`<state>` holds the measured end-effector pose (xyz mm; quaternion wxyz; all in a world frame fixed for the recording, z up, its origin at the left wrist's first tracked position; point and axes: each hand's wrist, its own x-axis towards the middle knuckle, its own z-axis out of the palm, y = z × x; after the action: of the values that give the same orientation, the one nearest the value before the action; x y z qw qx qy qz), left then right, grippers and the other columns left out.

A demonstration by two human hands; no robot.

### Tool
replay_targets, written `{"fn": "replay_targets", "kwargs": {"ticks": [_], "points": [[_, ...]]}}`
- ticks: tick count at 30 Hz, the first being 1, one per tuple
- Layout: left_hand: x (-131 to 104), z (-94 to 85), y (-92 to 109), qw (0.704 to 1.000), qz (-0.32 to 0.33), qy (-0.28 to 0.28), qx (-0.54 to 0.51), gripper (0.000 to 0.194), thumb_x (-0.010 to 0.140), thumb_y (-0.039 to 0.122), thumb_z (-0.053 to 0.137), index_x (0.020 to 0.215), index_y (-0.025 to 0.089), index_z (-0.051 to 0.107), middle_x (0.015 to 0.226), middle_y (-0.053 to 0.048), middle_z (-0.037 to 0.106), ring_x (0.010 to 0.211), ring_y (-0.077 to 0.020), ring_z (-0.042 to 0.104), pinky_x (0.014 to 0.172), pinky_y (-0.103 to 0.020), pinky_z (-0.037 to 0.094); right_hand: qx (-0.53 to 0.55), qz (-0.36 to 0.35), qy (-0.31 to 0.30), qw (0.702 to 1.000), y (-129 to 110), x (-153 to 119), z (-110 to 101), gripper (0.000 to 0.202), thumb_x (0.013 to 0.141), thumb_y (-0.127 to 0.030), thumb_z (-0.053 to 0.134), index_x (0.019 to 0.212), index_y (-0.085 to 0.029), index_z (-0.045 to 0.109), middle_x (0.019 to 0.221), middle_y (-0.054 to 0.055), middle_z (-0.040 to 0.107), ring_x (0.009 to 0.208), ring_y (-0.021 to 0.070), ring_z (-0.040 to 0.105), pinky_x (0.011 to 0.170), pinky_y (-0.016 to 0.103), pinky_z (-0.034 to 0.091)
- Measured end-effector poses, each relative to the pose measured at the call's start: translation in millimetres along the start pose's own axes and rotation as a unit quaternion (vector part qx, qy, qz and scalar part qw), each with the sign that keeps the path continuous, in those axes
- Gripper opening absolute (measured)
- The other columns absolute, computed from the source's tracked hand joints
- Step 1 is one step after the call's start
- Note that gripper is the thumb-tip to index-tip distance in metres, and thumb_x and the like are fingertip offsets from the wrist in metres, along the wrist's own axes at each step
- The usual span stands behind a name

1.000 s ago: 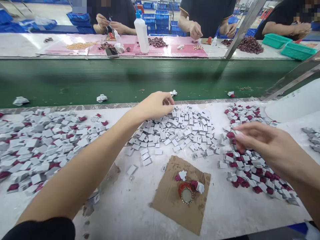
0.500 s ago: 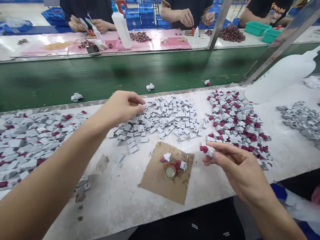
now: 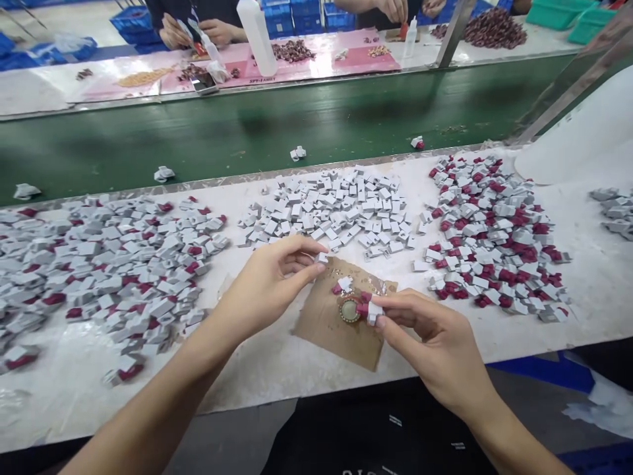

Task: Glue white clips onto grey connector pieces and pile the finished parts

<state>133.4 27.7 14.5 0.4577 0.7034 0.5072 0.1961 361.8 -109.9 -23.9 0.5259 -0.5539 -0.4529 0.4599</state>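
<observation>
My left hand pinches a small grey piece above the top left edge of a brown cardboard square. Between thumb and fingers of my right hand is a grey and dark red piece, its red end at a bottle cap that lies on the cardboard. Whether the red end touches the cap's contents, I cannot tell. Another grey and red piece rests just above the cap. Behind the cardboard lies a pile of plain grey pieces.
Piles of grey and red pieces lie at the left and right. A green belt crosses behind, carrying a few pieces. A white container stands at the back right. Other people's hands work at the far table.
My left hand has come back from the grey pile to the cardboard with a piece. My right hand has moved left to the cap. The view has shifted.
</observation>
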Motion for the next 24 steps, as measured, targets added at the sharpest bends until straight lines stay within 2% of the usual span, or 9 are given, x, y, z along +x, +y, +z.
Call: {"fn": "replay_targets", "kwargs": {"ticks": [6, 9, 12, 15, 17, 20, 24], "points": [[0, 7.3, 3, 0.995, -0.023, -0.033, -0.089, 0.018, 0.092, 0.040, 0.085, 0.106, 0.030, 0.081, 0.105, -0.006, 0.086, 0.101, -0.0311, 0.082, 0.094, -0.048, 0.071, -0.050, -0.024, -0.024, 0.998, 1, 2, 6, 0.017, 0.100, -0.030, 0.083, 0.113, -0.035, 0.092, 0.099, 0.006, 0.086, 0.085, 0.0261, 0.083, 0.072, 0.040, 0.074], [3, 12.4, 10, 0.991, -0.029, -0.048, -0.123, 0.022, 0.091, 0.040, 0.087, 0.108, 0.028, 0.081, 0.104, -0.006, 0.086, 0.098, -0.0294, 0.083, 0.091, -0.046, 0.072, -0.035, -0.015, -0.021, 0.999, -1, 3, 3, 0.015, 0.100, -0.031, 0.085, 0.112, -0.035, 0.092, 0.099, 0.005, 0.087, 0.084, 0.0253, 0.084, 0.073, 0.038, 0.074], [9, 18.3, 19, 0.983, -0.021, -0.060, -0.173, 0.024, 0.090, 0.036, 0.089, 0.110, 0.025, 0.081, 0.106, -0.007, 0.085, 0.097, -0.0272, 0.083, 0.092, -0.043, 0.071, 0.030, 0.017, -0.001, 0.999, -4, 9, -4, 0.014, 0.099, -0.034, 0.088, 0.112, -0.036, 0.093, 0.105, 0.004, 0.090, 0.093, 0.0262, 0.087, 0.082, 0.038, 0.075], [17, 26.6, 29, 0.969, -0.013, -0.084, -0.230, 0.022, 0.092, 0.033, 0.089, 0.111, 0.025, 0.081, 0.105, -0.007, 0.085, 0.101, -0.0263, 0.083, 0.093, -0.041, 0.071, 0.101, 0.029, 0.064, 0.992, -8, 23, -11, 0.015, 0.095, -0.038, 0.094, 0.110, -0.036, 0.094, 0.113, 0.004, 0.091, 0.106, 0.0291, 0.088, 0.094, 0.042, 0.076], [22, 33.2, 34, 0.957, -0.012, -0.107, -0.271, 0.022, 0.093, 0.032, 0.088, 0.113, 0.024, 0.081, 0.107, -0.007, 0.085, 0.102, -0.0262, 0.083, 0.089, -0.040, 0.072, 0.142, 0.024, 0.099, 0.985, -11, 34, -15, 0.017, 0.092, -0.040, 0.096, 0.108, -0.033, 0.094, 0.114, 0.004, 0.092, 0.110, 0.0301, 0.087, 0.103, 0.047, 0.074], [28, 42.1, 39, 0.941, -0.008, -0.130, -0.313, 0.027, 0.092, 0.035, 0.090, 0.116, 0.024, 0.081, 0.117, -0.010, 0.085, 0.102, -0.0277, 0.083, 0.077, -0.038, 0.073, 0.179, 0.018, 0.104, 0.978, -16, 46, -17, 0.017, 0.091, -0.039, 0.096, 0.106, -0.032, 0.093, 0.110, 0.004, 0.092, 0.111, 0.0296, 0.087, 0.112, 0.053, 0.070], [31, 47.0, 40, 0.942, -0.006, -0.130, -0.311, 0.029, 0.090, 0.035, 0.091, 0.114, 0.024, 0.082, 0.121, -0.011, 0.085, 0.102, -0.0293, 0.084, 0.073, -0.038, 0.072, 0.182, 0.018, 0.098, 0.978, -17, 51, -16, 0.017, 0.091, -0.039, 0.096, 0.105, -0.031, 0.092, 0.110, 0.004, 0.092, 0.112, 0.0302, 0.087, 0.116, 0.057, 0.067]]}}
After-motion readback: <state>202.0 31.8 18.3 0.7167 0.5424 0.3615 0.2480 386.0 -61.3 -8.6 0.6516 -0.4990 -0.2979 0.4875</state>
